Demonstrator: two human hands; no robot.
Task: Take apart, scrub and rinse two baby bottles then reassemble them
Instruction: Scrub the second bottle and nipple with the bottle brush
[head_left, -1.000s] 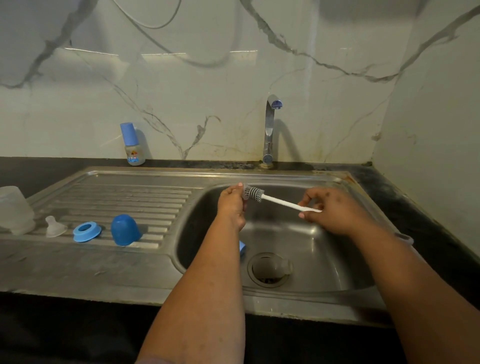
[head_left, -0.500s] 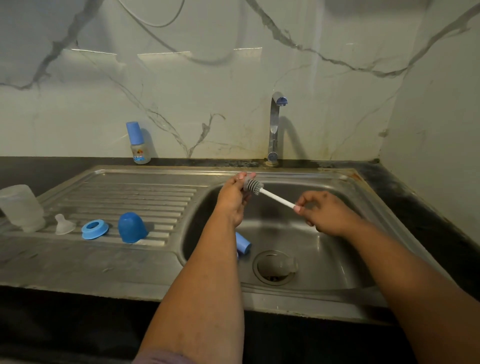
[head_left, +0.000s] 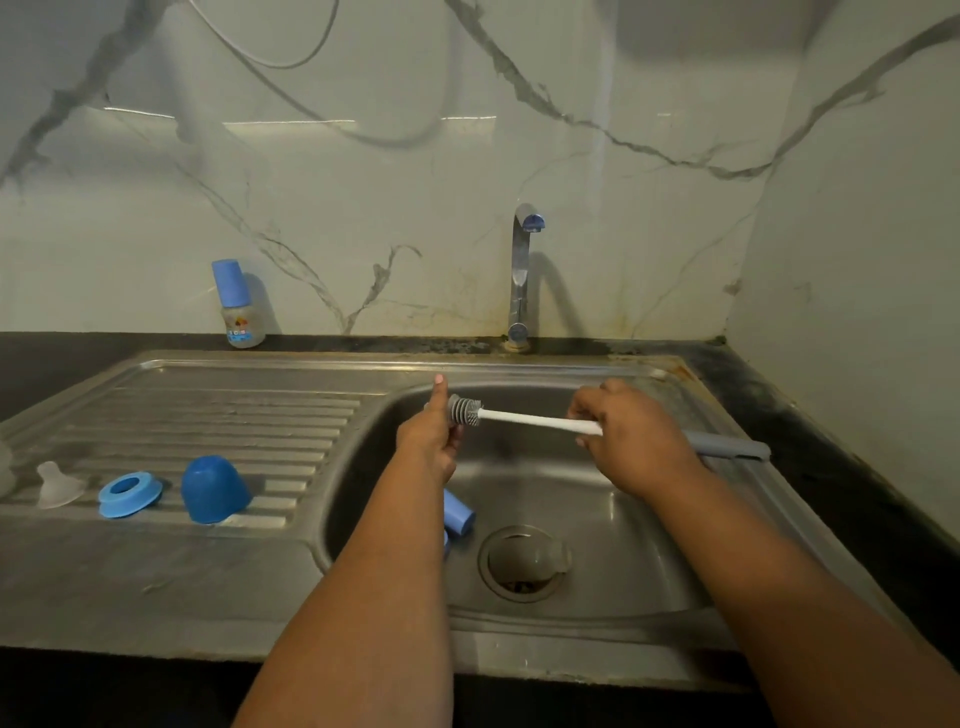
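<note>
The bottle brush (head_left: 524, 418) is over the sink basin (head_left: 649, 525), lying nearly level with its long axis running left to right; its grey bristle head (head_left: 464, 410) points toward my left hand (head_left: 430, 441) and the grey handle end sticks out past my right wrist toward the counter. My right hand (head_left: 631, 439) is curled round the white stem, gripping it. My left hand is closed round something small at the bristle head, thumb up; I judge it is a teat or similar part being scrubbed, but my fingers hide it and I cannot tell. The risk, as I see it: the piece is small and probably wet, so a hard push of the brush could pop it out of my grip and drop it toward the open drain (head_left: 524, 561) below. A blue part (head_left: 458, 512) lies in the basin beside my left forearm. On the drainboard (head_left: 234, 415) to the left sit a clear teat (head_left: 56, 484), a blue collar ring (head_left: 129, 493) and a blue cap (head_left: 214, 488), apart from one another. The second baby bottle (head_left: 236, 306), capped, stands at the back wall, well left of the tap (head_left: 522, 270).
</note>
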